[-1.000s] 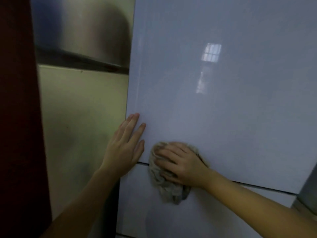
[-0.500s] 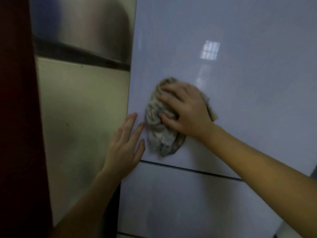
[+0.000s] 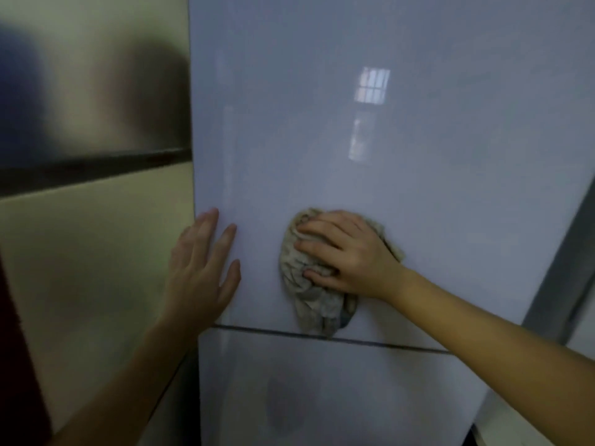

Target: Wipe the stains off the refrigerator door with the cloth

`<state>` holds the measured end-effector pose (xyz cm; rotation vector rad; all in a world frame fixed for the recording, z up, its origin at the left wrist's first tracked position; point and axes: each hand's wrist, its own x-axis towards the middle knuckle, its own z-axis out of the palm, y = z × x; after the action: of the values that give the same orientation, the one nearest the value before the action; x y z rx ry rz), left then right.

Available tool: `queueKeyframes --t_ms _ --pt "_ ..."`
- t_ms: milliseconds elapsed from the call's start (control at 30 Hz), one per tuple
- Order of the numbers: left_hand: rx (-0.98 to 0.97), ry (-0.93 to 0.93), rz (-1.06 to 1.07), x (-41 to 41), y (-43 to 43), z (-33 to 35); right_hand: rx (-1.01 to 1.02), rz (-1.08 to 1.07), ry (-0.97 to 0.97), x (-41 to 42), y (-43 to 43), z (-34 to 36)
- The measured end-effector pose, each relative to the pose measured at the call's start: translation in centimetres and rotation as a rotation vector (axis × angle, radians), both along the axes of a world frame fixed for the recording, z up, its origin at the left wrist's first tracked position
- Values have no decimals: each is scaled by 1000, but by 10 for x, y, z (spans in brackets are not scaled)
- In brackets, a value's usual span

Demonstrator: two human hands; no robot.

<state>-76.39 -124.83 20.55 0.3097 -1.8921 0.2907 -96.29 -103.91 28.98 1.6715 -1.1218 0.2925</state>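
The pale, glossy refrigerator door (image 3: 418,188) fills our view, and we see no plain stain on its upper panel. The darker patch low on the lower panel may be a mark or only a reflection; we cannot tell which. Our left hand (image 3: 199,268) lies flat with straight fingers at the door's left edge, where it was a second ago, bracing us. Our right hand (image 3: 347,255) curls its fingers over the bunched cloth (image 3: 309,297) and presses it to the panel. Half a second ago the cloth sat higher than the left fingertips. Now it is level with that hand, its lower edge touching the seam (image 3: 386,344) between the panels. We judge this a down-stroke in a repeated up-and-down wipe, so the wiping is still under way.
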Motion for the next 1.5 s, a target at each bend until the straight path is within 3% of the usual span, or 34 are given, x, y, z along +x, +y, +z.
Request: queueKeyframes --t_ms 400,600,733,933,1233,1500 --pt "-21 62 57 -7 10 238 -210 53 -20 -11 2 248" --pt "-47 108 118 -22 11 303 -394 57 -141 -18 0 352" --pt "-54 168 140 -30 12 304 -390 37 -197 -12 -2 356" --pt "-64 194 144 -37 11 299 -86 48 68 -19 -2 302" --pt "-63 217 88 -42 5 296 -439 -5 -193 -36 31 363" --pt "-142 180 53 -36 -9 296 -431 -18 -191 15 -37 397"
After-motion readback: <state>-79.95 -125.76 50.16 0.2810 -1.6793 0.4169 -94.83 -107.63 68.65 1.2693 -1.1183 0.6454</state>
